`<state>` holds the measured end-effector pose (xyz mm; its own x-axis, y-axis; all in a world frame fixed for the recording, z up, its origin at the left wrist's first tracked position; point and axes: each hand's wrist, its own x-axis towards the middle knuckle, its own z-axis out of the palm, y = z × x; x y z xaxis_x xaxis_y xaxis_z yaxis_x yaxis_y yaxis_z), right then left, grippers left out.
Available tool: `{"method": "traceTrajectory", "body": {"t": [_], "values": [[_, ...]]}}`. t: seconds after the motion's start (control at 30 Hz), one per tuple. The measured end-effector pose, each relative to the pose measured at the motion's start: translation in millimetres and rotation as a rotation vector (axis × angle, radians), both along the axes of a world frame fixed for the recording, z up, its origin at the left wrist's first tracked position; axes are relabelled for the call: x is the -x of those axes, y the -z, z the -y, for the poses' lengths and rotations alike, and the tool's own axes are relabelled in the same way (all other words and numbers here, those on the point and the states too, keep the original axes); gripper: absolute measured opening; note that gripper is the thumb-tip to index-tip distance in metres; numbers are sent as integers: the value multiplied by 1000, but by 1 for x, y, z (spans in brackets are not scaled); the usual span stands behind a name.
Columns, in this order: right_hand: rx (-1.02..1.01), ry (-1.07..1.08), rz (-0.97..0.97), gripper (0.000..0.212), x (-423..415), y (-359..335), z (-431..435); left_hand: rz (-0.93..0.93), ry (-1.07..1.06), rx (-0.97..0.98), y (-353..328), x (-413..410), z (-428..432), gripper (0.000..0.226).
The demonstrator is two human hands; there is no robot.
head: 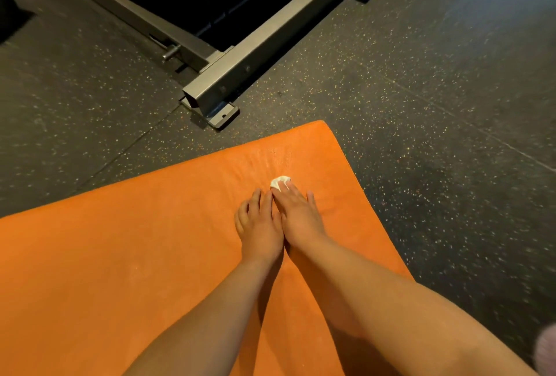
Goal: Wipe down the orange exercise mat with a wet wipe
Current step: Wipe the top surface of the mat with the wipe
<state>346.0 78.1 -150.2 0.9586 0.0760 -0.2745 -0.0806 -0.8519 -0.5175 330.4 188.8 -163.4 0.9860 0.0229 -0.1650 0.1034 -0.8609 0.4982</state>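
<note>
Hands are lying flat, side by side, on the orange mat (120,255): right hand (298,219) is pressing the wet wipe (279,181) under its fingertips, left hand (258,225) is resting with fingers apart, holding nothing.

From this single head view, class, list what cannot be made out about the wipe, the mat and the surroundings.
- Small white wet wipe: mostly hidden under the right hand; its size and fold cannot be told.
- Flat orange exercise mat: cut off by the left and bottom edges.
- Mat under the left hand and forearms: hidden.
- Grey metal equipment frame: its top cut off by the upper edge.
- Pale object at the right edge: blurred, unidentifiable.
</note>
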Motion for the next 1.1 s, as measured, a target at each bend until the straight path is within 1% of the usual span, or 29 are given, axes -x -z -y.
{"method": "traceTrajectory", "body": {"t": [0.13,0.27,0.5,0.63,0.73,0.93,1.1], "values": [[30,-45,-2,57,44,-3,-1,28,-32,-43,3,51,-4,51],[49,-31,5,56,91,3,0,-3,-9,-65,0,91,-6,50],[82,-5,-26,50,163,-5,0,-176,22,-143,-21,166,-10,52],[96,-38,-72,49,205,-19,-5,-257,76,-122,-37,202,-15,50],[58,-44,-96,49,241,-31,-10,-336,115,-107,-54,229,-16,49],[41,-18,-136,47,312,-50,-14,-402,192,-132,-82,296,-21,52],[91,-80,-65,46,364,-70,-12,-411,201,-188,-91,348,-32,52]]}}
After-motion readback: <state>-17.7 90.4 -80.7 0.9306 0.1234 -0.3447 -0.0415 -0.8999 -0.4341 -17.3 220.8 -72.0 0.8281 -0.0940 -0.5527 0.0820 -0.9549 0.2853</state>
